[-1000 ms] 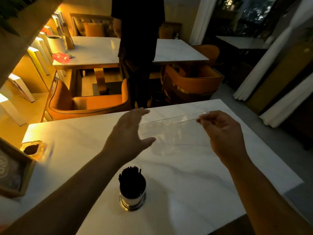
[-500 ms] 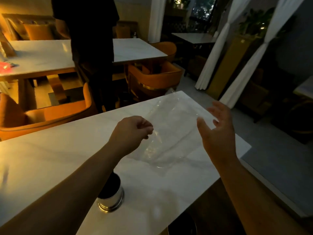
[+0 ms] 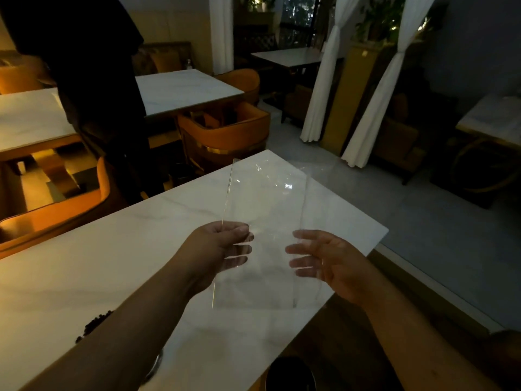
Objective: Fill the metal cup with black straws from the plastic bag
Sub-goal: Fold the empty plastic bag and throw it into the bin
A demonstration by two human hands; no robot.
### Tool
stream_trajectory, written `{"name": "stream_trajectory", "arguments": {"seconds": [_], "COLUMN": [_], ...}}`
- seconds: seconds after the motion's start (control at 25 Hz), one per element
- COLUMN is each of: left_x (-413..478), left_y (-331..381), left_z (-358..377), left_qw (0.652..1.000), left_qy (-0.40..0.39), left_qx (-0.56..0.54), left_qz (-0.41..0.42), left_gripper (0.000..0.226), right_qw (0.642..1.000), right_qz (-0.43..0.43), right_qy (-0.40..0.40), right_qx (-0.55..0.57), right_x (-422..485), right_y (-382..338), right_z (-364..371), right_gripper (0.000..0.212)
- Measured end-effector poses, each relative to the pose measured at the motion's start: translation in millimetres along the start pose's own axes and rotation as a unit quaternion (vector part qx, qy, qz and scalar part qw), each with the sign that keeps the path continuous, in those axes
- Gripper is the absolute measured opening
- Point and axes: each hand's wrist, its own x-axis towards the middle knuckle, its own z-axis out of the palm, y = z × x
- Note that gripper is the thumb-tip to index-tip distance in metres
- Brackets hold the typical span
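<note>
My left hand (image 3: pixel 222 249) pinches the left edge of an empty clear plastic bag (image 3: pixel 267 221), which hangs stretched flat above the white marble table (image 3: pixel 84 272). My right hand (image 3: pixel 327 261) is spread open at the bag's right edge; its fingers show blurred through the plastic. The metal cup (image 3: pixel 156 365) is almost hidden under my left forearm: only a sliver of its rim shows. Tips of the black straws (image 3: pixel 95 323) poke out above the arm.
The table's right corner (image 3: pixel 386 230) lies just beyond my right hand. A dark round container (image 3: pixel 290 373) sits below the near edge. A person in dark clothes (image 3: pixel 93 80) stands behind the table, among orange chairs (image 3: pixel 225 136) and other tables.
The view has swung right and the cup has slipped under my left forearm. My left hand has turned the bag to hang lengthwise, and my right hand has come in to its right edge.
</note>
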Motion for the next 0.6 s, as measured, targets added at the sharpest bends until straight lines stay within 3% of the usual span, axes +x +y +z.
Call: {"name": "stream_trajectory", "arguments": {"seconds": [0.2, 0.36, 0.6], "left_x": [24.2, 44.3, 75.2], "left_y": [-7.9, -8.2, -12.1], "left_z": [44.8, 66.7, 108.1], "left_qw": [0.999, 0.987, 0.982], "left_qy": [-0.002, 0.025, -0.005], "left_qx": [0.029, 0.161, 0.189], "left_qz": [-0.019, 0.013, -0.012], "left_gripper": [0.02, 0.017, 0.016], "right_qw": [0.998, 0.998, 0.997], "right_qz": [-0.026, -0.038, -0.021], "right_qy": [0.012, 0.044, 0.045], "right_qx": [0.056, 0.03, 0.053], "right_x": [10.5, 18.9, 31.1], "right_y": [-6.9, -12.6, -9.3], "right_z": [-52.2, -93.7, -146.2], "right_gripper": [0.015, 0.026, 0.03]}}
